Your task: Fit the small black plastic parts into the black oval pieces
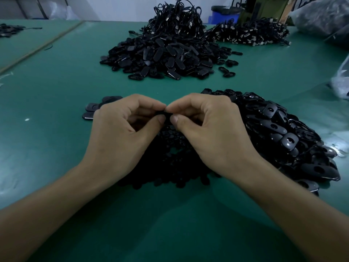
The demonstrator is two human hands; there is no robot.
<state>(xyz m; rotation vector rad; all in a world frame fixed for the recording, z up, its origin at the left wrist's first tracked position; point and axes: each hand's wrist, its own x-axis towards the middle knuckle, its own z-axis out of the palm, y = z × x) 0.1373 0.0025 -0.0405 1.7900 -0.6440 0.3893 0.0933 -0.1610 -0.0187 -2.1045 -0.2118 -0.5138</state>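
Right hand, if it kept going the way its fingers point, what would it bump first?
Probably the left hand: the right hand points at it, both pinching a small black part.

text: none readable | brands, numbers, signs: none | checked: heap of oval pieces (160, 55); cable pile (175, 19) just behind that heap; blue drum (222, 16) behind and right of that heap | doubt: pale flecks on the cable pile may be markings, too dim to tell
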